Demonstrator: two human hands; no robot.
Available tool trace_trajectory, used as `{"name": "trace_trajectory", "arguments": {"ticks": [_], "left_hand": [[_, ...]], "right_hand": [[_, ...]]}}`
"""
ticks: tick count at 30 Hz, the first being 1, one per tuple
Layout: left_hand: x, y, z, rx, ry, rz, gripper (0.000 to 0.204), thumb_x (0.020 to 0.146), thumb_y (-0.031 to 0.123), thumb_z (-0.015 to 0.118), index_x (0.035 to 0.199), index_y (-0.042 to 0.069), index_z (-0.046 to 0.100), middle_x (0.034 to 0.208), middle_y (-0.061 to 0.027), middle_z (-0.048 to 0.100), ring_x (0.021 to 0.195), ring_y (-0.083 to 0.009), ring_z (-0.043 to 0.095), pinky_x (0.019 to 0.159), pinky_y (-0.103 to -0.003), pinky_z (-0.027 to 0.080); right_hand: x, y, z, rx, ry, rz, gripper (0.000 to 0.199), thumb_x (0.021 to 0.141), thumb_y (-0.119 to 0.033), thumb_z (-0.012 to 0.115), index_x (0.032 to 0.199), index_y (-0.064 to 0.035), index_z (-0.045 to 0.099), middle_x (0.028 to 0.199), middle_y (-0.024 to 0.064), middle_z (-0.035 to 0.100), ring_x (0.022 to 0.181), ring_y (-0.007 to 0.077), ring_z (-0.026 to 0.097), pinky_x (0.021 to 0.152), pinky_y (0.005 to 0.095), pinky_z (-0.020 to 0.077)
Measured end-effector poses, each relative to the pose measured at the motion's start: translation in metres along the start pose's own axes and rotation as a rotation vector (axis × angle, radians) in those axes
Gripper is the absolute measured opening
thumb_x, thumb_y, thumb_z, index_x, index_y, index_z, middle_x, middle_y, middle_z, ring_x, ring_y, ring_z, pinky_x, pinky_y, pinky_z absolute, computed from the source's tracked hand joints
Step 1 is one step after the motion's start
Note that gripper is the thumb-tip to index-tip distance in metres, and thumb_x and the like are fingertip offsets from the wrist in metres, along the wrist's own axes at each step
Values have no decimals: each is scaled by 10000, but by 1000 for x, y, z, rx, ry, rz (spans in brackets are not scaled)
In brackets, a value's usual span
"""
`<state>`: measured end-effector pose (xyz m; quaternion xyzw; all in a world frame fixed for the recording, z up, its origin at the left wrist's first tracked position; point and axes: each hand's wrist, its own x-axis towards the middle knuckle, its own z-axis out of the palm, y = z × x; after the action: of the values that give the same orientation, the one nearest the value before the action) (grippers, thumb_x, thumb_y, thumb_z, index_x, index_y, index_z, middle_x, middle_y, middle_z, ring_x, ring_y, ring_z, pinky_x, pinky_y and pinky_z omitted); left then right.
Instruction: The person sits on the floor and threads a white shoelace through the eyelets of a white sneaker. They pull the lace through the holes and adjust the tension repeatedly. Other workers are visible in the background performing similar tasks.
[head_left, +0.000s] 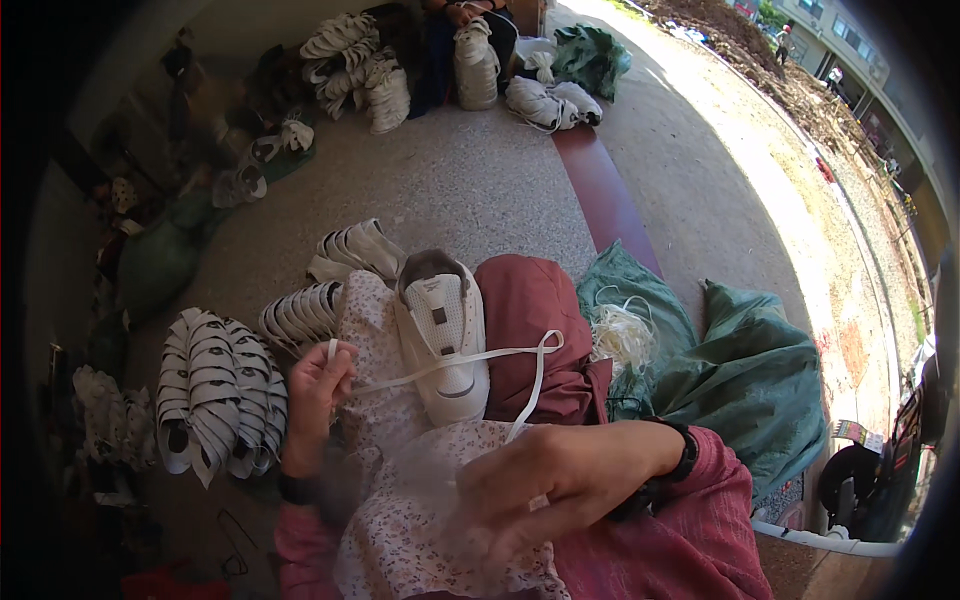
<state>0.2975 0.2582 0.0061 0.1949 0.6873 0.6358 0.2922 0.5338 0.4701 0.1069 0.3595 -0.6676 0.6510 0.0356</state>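
Observation:
A white shoe upper (437,330) with a mesh tongue and a dark collar lies across my lap, its toe toward me. A flat white shoelace (490,354) runs across it. My left hand (322,388) is left of the shoe, thumb and fingers pinched on one end of the lace. The other length loops at the right and drops to my right hand (560,480), nearer to me over the patterned apron (400,510). The right hand's fingers are curled and partly smeared by motion; a bit of white lace shows among them.
Stacked white shoe uppers (220,390) stand at my left, with more beyond my knee. At right, a bundle of white laces (622,335) rests on green sacks (750,380). Across the floor, another person (465,15) sits behind an upper, among further piles.

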Motion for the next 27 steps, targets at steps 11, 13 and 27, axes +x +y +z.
{"name": "trace_trajectory", "arguments": {"ticks": [11,13,27], "left_hand": [[22,9,42,-101,-362,120,198,958,135,657,1127,33,647,882,-5,644,741,-57,558,701,-218,475],[28,-4,49,24,-372,158,193,959,136,655,1122,33,650,889,2,628,753,-58,552,710,-217,468],[30,-34,74,505,-232,451,123,872,94,717,953,15,670,927,-40,486,887,-166,531,820,-288,441]], "right_hand": [[-159,-77,-112,-1149,1714,198,388,990,-79,561,1347,65,514,854,65,699,693,96,608,691,253,520],[-157,-54,-113,-1025,1621,267,374,990,-83,567,1331,63,514,939,101,731,704,99,624,689,252,532],[-36,136,-53,-722,638,637,147,899,-124,637,923,19,662,847,196,675,794,376,672,691,422,521]]}}
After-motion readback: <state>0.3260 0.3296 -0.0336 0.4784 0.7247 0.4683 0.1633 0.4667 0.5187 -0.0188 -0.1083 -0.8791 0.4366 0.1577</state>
